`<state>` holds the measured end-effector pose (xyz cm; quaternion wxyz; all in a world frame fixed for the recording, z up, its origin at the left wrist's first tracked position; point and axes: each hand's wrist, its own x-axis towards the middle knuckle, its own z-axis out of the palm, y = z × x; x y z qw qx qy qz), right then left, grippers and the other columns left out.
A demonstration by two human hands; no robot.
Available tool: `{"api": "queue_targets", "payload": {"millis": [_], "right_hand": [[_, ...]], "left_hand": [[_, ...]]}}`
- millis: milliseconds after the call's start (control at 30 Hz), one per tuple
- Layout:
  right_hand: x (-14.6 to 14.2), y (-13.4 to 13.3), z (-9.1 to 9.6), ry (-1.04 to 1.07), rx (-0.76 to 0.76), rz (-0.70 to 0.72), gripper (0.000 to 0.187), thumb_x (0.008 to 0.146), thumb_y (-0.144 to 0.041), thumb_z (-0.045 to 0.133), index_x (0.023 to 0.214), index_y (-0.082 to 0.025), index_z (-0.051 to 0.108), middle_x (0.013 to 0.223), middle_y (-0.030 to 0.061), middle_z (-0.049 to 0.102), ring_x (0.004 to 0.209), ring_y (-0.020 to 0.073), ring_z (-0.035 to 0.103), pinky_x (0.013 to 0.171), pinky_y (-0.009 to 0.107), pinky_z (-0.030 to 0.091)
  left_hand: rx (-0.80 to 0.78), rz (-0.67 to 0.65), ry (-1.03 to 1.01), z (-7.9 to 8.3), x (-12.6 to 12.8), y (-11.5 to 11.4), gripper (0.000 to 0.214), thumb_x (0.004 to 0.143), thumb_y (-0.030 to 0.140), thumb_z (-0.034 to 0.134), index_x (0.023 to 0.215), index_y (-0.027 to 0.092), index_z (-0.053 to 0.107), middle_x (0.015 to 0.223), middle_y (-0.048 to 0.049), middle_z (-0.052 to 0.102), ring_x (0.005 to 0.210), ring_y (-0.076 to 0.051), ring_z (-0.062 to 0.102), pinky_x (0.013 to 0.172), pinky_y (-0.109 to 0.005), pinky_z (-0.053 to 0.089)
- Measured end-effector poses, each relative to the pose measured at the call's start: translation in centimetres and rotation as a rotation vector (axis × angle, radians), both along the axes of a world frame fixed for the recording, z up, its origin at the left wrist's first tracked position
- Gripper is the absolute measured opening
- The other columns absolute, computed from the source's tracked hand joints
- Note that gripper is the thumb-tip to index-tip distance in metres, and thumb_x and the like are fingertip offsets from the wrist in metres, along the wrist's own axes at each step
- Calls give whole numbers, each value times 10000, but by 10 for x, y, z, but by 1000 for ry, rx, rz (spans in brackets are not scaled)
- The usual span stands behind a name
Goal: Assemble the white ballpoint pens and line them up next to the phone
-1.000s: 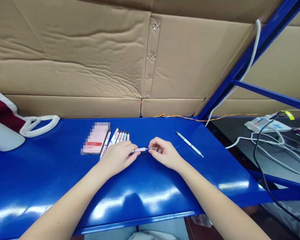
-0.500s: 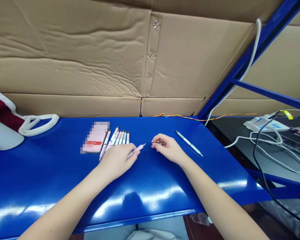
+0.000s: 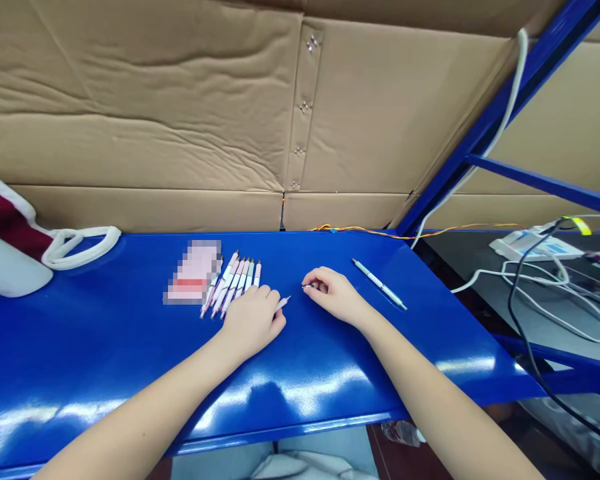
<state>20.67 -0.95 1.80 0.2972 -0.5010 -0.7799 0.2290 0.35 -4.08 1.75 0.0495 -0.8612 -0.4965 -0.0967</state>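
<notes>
A fanned row of pink-and-white pens [image 3: 233, 283] is lying just beside the left hand [image 3: 253, 321], which is closing on a slim pink pen [image 3: 282, 304], while the right hand [image 3: 331, 293] is narrowly pinching a thin metal pen refill [image 3: 307, 285] near a white ballpoint pen [image 3: 380, 285], glossy blue metal tabletop [image 3: 300, 373] spreading open toward the near edge.

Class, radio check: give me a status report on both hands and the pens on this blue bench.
Left hand closed on pink pen, tip showing. Right hand pinching thin metal piece. Row of pens beyond left hand; white pen beyond right hand, apart.
</notes>
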Motion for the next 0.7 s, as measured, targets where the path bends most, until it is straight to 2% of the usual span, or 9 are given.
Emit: {"api": "queue_targets", "payload": {"millis": [333,467,600,700], "right_hand": [[-4,-4,4,39,-35,6,88,778,-184,566,818,-178,644,753,7,542,647,112,500,655,261,423],[-8,-7,6,153,-118,24,128,786,-244,583,845,-170,668,789,25,585,666,121,527,645,262,436],[-14,-11,10,271,-205,66,159,777,-248,593,871,-164,691,844,43,640,768,149,593,728,282,465],[-19,-15,11,318,-238,83,152,778,-227,583,868,-183,697,866,38,667,822,159,616,773,288,476]], "left_hand": [[52,34,-46,-1,1,4,79,757,238,499,740,173,540,824,-87,569,808,-254,526,640,-346,417],[37,60,-113,4,0,4,218,750,350,558,862,164,566,896,-97,574,842,-271,520,659,-365,417],[124,-59,-209,8,-4,6,280,840,406,505,974,179,599,939,-83,595,879,-254,515,743,-386,391],[170,-152,-269,8,-7,8,248,903,373,442,955,218,629,939,-52,621,879,-228,509,748,-372,363]]}}
